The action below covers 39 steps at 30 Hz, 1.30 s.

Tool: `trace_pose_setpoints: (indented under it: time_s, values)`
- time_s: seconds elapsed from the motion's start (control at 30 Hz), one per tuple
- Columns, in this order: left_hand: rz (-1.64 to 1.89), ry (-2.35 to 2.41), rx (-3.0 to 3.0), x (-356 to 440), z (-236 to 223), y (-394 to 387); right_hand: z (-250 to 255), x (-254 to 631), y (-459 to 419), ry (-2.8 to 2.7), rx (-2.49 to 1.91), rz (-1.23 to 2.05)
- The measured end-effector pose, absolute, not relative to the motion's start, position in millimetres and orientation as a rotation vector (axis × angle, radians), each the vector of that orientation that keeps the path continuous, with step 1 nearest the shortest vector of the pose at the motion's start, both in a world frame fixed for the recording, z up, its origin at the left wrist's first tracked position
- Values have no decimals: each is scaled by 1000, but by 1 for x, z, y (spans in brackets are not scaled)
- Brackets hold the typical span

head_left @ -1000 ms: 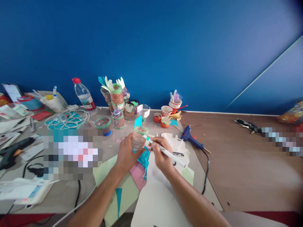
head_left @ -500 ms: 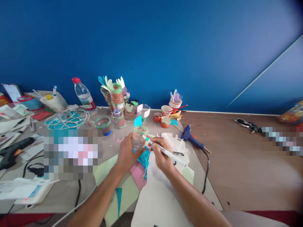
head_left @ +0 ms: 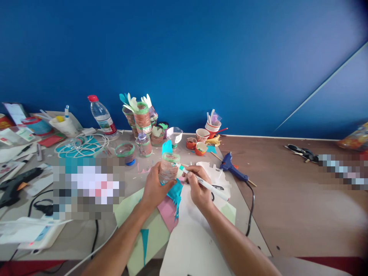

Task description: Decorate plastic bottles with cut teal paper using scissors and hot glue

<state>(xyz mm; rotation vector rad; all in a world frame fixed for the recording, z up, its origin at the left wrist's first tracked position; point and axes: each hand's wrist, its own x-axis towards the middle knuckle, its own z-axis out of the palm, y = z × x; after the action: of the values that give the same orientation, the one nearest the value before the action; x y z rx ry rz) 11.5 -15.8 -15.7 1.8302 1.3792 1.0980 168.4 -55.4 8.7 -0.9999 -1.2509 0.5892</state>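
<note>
My left hand (head_left: 155,188) is closed around a clear plastic bottle piece (head_left: 169,170) with a green rim, fingers on its left side and thumb across the lower front. A white acrylic marker (head_left: 205,183) with a green tip is pinched in my right hand (head_left: 199,186). Its tip meets or nearly meets the upper right side of the plastic, just below the rim. Behind the piece stands a bit of turquoise paper (head_left: 167,147). Torn turquoise paper (head_left: 176,191) and a pink sheet (head_left: 168,212) lie under my hands.
A blue glue gun (head_left: 232,168) lies to the right, its black cord running forward. Decorated bottle pots (head_left: 143,119), a red-capped bottle (head_left: 102,115) and small paper cups (head_left: 201,148) stand along the wall. A black glue gun (head_left: 17,182) and a white cable (head_left: 82,145) lie left.
The marker has shifted slightly right and down with my right hand. The plastic piece has turned or tilted a little in my left hand, showing more of its side.
</note>
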Motion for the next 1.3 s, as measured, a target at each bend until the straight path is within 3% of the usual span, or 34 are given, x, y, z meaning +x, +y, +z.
trace_pose_setpoints:
  time_s: [0.97, 1.3]
  values:
    - [1060, 1321, 1692, 13, -16, -17, 9, 168, -56, -1235, -987, 584]
    - [1021, 1248, 1595, 14, -10, -18, 10, 176, -49, -985, -917, 686]
